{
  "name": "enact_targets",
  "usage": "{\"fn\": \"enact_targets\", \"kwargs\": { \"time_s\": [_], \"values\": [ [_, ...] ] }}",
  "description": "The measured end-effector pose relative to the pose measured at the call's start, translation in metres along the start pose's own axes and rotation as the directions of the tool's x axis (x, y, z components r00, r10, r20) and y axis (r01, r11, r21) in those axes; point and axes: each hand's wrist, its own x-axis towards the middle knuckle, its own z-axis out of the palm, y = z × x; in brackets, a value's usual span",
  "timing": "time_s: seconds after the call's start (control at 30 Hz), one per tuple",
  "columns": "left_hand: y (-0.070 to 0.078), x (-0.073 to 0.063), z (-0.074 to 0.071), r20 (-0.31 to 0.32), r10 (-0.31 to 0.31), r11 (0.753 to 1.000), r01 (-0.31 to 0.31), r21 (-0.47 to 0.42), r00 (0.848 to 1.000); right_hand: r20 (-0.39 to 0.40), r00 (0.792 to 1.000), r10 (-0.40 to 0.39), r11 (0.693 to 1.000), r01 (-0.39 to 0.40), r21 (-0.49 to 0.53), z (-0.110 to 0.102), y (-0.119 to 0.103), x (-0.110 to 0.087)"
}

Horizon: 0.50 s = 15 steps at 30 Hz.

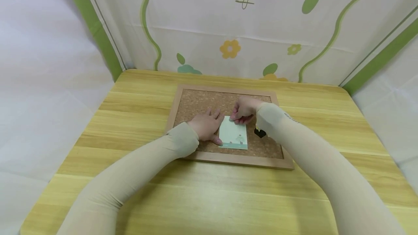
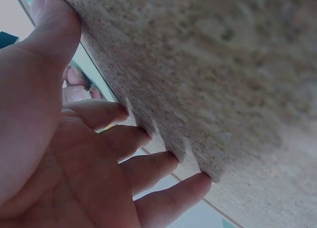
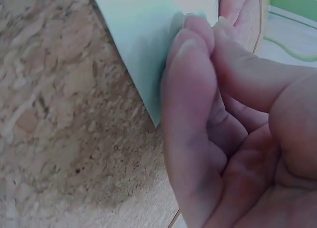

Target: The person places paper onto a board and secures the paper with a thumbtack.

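A pale green paper card (image 1: 232,131) with a teal strip and a small drawing along its bottom lies on a wood-framed corkboard (image 1: 200,100). My left hand (image 1: 206,125) is spread flat at the card's left side, its thumb on the lower left corner. In the left wrist view the fingertips (image 2: 200,183) press on the cork. Thumb and fingers of my right hand (image 1: 244,110) pinch together at the card's top edge. A small pin-like thing (image 2: 92,86) shows at those fingertips in the left wrist view; most of it is hidden.
The corkboard lies on a yellow wood-grain table (image 1: 209,195). A black shape (image 1: 260,132) shows under the right cuff, over the cork. Behind the table hangs a white patterned cloth (image 1: 196,39), with more white cloth at both sides.
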Motion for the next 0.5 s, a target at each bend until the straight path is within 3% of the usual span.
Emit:
{"fn": "enact_targets", "kwargs": {
  "time_s": [0.5],
  "values": [
    [0.001, -0.0013, -0.0014, -0.001, 0.003, 1.0, -0.003, 0.005, 1.0, -0.013, 0.999, -0.031, 0.996, 0.03, -0.09, 0.0018, 0.0009, 0.0]
  ]
}}
